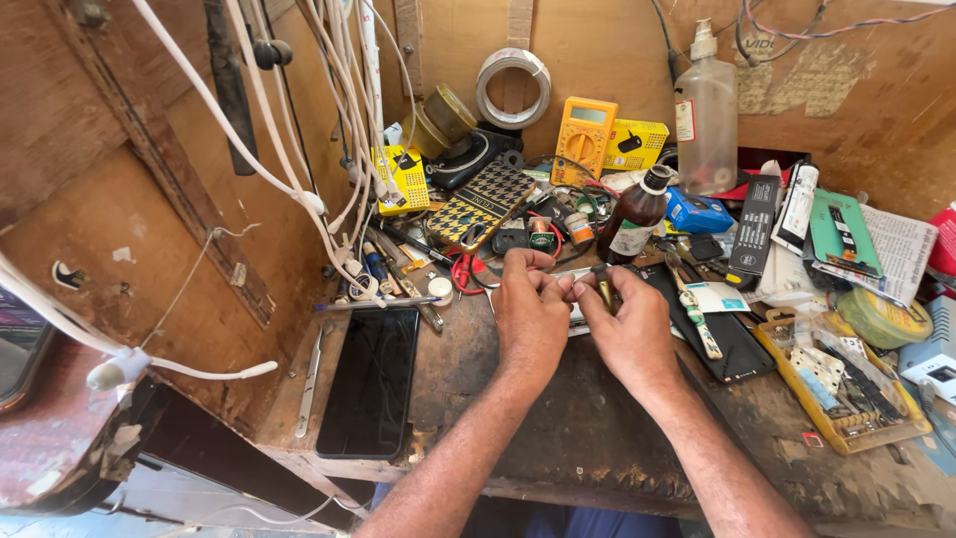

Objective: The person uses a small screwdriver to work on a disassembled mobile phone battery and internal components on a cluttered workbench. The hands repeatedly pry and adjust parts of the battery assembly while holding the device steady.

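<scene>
Both hands' grip pinches a small brass-tipped tool (604,289), left hand (531,317) beside right hand (634,334).

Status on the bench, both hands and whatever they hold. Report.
Left hand and right hand together, pinching a small slim tool. Black phone flat at left, untouched. Brown bottle close behind fingers.

Two bare forearms, no sleeves, left hand (530,317), right hand (632,334)
</scene>
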